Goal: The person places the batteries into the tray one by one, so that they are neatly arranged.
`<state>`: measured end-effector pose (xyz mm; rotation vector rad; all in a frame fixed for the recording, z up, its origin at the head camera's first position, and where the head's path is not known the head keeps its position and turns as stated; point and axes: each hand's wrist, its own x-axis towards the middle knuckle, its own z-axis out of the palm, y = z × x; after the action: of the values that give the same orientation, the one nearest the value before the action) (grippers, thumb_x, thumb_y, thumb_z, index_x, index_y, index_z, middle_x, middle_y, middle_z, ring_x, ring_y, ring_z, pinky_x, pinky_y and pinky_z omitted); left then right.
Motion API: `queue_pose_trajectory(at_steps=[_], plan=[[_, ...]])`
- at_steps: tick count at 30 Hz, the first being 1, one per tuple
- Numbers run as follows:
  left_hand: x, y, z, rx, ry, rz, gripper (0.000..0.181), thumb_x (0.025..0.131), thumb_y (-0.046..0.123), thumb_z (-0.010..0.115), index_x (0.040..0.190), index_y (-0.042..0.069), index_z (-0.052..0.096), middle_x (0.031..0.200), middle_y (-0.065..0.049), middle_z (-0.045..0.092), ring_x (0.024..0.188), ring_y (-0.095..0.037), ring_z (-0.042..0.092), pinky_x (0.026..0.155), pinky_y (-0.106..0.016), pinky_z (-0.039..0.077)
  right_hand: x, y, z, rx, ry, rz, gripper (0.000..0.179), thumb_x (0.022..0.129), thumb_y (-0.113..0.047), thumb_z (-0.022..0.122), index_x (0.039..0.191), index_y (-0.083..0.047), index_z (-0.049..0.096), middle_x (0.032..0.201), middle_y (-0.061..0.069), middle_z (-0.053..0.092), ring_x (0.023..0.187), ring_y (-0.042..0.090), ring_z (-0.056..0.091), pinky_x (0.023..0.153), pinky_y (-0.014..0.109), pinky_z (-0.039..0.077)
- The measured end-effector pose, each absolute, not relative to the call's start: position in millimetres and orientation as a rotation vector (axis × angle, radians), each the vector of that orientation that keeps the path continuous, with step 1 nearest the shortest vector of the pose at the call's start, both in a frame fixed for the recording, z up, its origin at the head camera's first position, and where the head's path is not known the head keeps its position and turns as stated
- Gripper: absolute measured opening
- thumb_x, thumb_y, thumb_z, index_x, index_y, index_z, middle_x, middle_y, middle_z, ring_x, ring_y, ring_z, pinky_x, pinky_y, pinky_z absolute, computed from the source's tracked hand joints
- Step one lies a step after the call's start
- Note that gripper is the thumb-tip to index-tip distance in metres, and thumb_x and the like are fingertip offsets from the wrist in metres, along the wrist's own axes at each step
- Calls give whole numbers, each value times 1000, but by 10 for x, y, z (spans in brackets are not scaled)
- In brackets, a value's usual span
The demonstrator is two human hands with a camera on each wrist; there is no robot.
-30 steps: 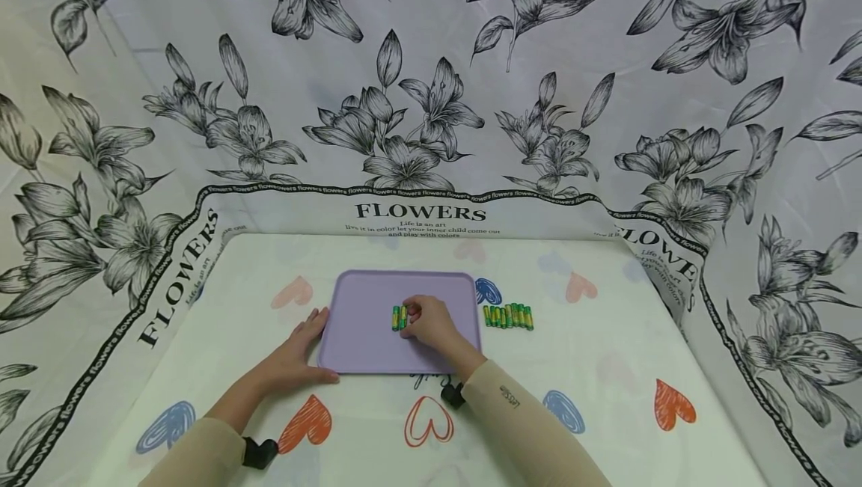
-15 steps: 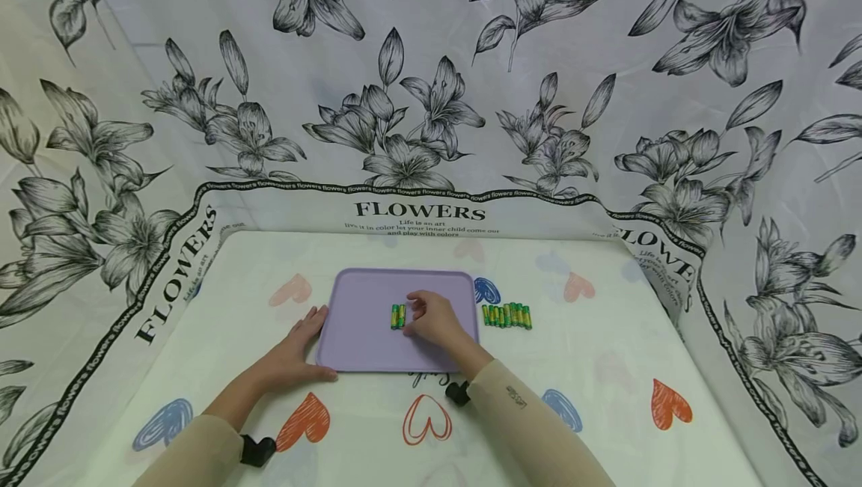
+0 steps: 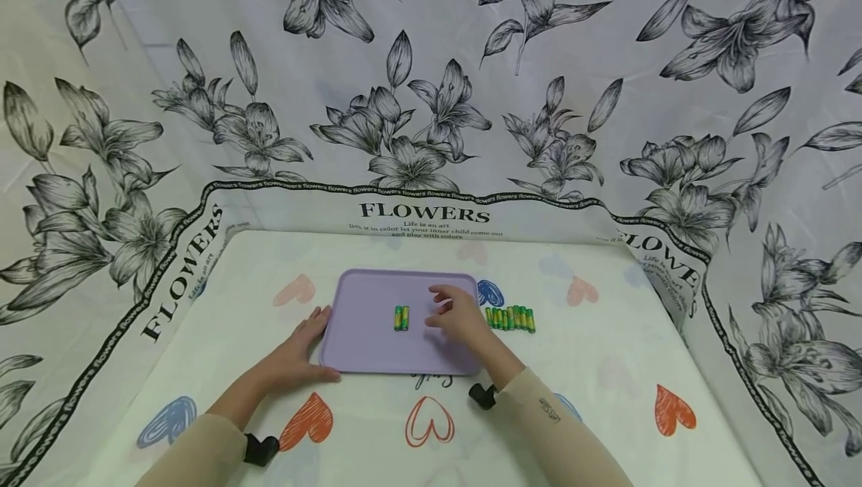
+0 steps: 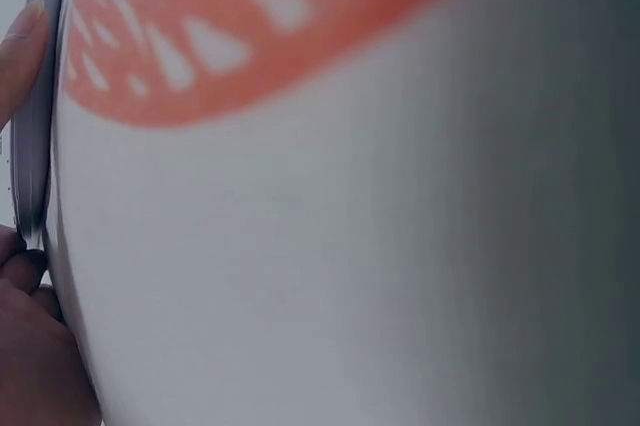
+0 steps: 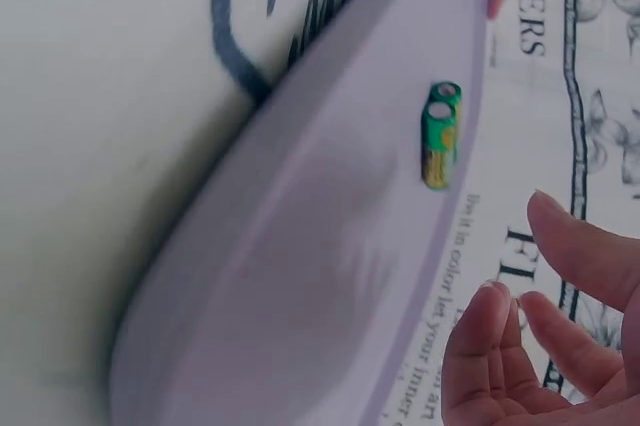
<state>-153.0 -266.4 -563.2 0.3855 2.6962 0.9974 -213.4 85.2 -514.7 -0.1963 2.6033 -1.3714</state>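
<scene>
Two green-and-yellow batteries lie side by side on a shallow lilac tray; the right wrist view shows the pair of batteries end-on. My left hand rests along the tray's left edge, thumb at the near corner and fingers stretched up the side. In the left wrist view the tray's rim runs close by the fingers. My right hand hovers over the right part of the tray, fingers loosely bent and parted, holding nothing. It is apart from the two batteries.
Just right of the tray stands a row of several more batteries, close together. A white tablecloth with printed hearts covers the table. Behind and at the sides hangs a flower-print curtain.
My right hand has let go of the second battery, leaving it beside the first, and has drawn away to the right with its fingers spreading. The left hand stays at the tray's edge.
</scene>
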Motion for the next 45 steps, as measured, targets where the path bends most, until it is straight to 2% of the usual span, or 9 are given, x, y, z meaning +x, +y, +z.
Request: queue_pose_trajectory(at_steps=[8,25,30,37,45], plan=[[-1532,-2631,-5615,410,2694,1006,130,68,56,88,162,7,13,168,-22,8,153,-49,4,122,-67,9,-2041,1146,-5040,-159,2609,-1442,61,81,-9,84,137,-12,62,124,14,66,96,19,63,75,34,55],[-1528,-2645,-5613,405,2707,1000,130,67,56,88,162,6,14,168,-23,9,153,-51,5,120,-71,11,-1936,1745,-5106,-85,2690,-1505,59,82,-6,82,137,-8,62,121,16,67,98,24,67,71,27,55],[-1538,-2642,-5614,407,2712,983,130,67,57,88,162,7,14,168,-22,10,153,-49,5,121,-69,11,-1933,1970,-5118,-22,2688,-1502,61,82,-7,82,139,-9,60,123,17,68,100,26,67,74,28,56],[-1526,-2645,-5627,406,2709,989,130,67,57,88,162,7,14,169,-21,11,153,-49,5,120,-69,10,-1925,2252,-5134,2,2680,-1406,64,83,-5,80,142,-12,57,131,16,65,110,30,64,86,38,58],[-1531,-2652,-5642,406,2714,987,130,67,58,87,162,8,14,168,-22,10,152,-52,5,119,-71,12,-1942,2494,-5250,112,2684,-1306,68,81,-5,82,144,-12,55,139,16,59,122,36,57,95,49,55]])
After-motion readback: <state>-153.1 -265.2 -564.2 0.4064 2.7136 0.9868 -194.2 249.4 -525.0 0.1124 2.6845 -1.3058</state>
